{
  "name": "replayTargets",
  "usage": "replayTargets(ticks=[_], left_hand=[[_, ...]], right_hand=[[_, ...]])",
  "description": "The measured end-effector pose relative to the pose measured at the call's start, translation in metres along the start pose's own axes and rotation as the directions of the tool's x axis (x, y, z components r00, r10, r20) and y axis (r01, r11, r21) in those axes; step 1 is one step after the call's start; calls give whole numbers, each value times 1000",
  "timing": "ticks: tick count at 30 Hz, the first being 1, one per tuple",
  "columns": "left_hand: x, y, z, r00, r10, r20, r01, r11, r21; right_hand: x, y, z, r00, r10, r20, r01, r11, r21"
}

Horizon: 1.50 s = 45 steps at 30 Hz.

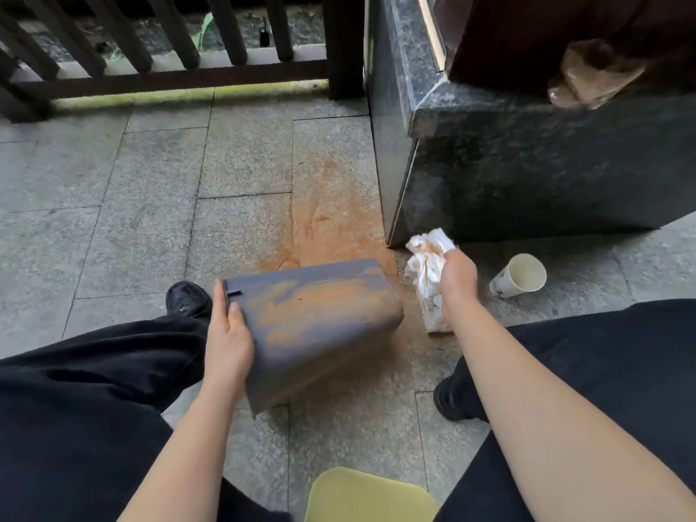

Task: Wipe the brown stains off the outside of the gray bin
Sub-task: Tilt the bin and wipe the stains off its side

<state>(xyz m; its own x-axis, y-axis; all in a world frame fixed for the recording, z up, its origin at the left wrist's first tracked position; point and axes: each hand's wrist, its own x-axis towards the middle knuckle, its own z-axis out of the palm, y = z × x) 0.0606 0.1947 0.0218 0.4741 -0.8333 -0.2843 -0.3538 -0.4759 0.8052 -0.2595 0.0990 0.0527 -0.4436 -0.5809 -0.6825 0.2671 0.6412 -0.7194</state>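
- Head view: the gray bin (316,318) lies tipped on its side on the stone floor (113,235), between the person's knees, with one broad outer face turned up toward the camera.
- Brown stains (320,303) are smeared across much of that upper face, thickest through the middle and toward the right rounded end.
- The left hand (228,337) grips the bin's left edge; the thumb lies on the upper face and the fingers wrap around the rim, curled tight on the bin.
- The right hand (457,276) is off to the right of the bin, not touching it, with fingers closed around a crumpled white tissue (427,265) streaked with brown.
- Below that hand a white pack (435,314) stands on the floor, just beside the bin's right end; whether the tissue touches it cannot be told.
- A paper cup (521,276) lies on its side farther right, its open mouth facing the camera, well apart from the bin.
- A brown patch (331,216) spreads over the floor tiles behind the bin, up to the foot of a dark stone block (527,175).
- Black trousers (75,408) cover both legs, and a black shoe (188,297) shows just left of the bin.
- A yellow pad (365,499) sits at the bottom edge, and a dark wooden railing (169,69) runs along the top left.
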Motion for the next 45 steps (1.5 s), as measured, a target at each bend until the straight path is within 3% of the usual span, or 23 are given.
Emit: replayTargets(ticks=[3, 5, 8, 12, 14, 16, 19, 26, 29, 31, 33, 35, 37, 39, 40, 45], left_hand=[[2, -3, -2, 1000, 0, -3, 0, 1000, -8], [5, -6, -3, 1000, 3, 2, -3, 1000, -20], [11, -11, -8, 1000, -14, 5, 14, 999, -35], [16, -13, -13, 997, -81, -6, 81, 993, -88], [15, -13, -11, 993, -114, -22, 111, 988, -109], [15, -11, -9, 989, -140, -44, 134, 983, -128], [18, -8, -6, 975, -206, -88, 187, 964, -188], [16, -2, -2, 976, -206, -75, 185, 958, -218], [14, 0, 1, 976, -198, -95, 174, 962, -209], [12, -1, 1, 974, -202, -100, 178, 962, -209], [9, -4, 2, 976, -196, -95, 174, 964, -199], [7, -5, 2, 981, -174, -85, 157, 972, -176], [4, -4, 1, 988, -140, -72, 129, 981, -143], [1, -2, 1, 994, -100, -50, 95, 991, -97], [-2, 1, 1, 996, -84, -38, 81, 994, -75], [-19, 18, 3, 999, 49, 7, -49, 999, 18]], right_hand=[[12, -5, 16, 984, -108, 140, 132, 975, -176], [17, -2, 28, 946, -87, 312, 195, 922, -334], [23, 0, 39, 872, -43, 487, 363, 724, -586], [22, 0, 45, 791, 20, 612, 433, 688, -582], [24, 11, 46, 760, -5, 650, 521, 603, -604], [23, 23, 43, 756, -99, 647, 610, 463, -643], [14, 38, 32, 757, -185, 626, 638, 413, -649], [-26, 80, 9, 788, -369, 492, 614, 524, -590], [-47, 107, -2, 863, -271, 427, 503, 531, -681], [-58, 116, -12, 937, -179, 298, 343, 624, -702], [-52, 108, -21, 992, -86, 88, 121, 793, -597], [-45, 91, -28, 998, 56, -20, -59, 899, -435], [-36, 74, -34, 985, 165, -54, -169, 982, -82], [-39, 59, -38, 969, 242, 51, -244, 901, 359], [-40, 54, -38, 966, 235, 104, -256, 842, 475], [-43, 44, -30, 949, 208, 238, -306, 792, 529]])
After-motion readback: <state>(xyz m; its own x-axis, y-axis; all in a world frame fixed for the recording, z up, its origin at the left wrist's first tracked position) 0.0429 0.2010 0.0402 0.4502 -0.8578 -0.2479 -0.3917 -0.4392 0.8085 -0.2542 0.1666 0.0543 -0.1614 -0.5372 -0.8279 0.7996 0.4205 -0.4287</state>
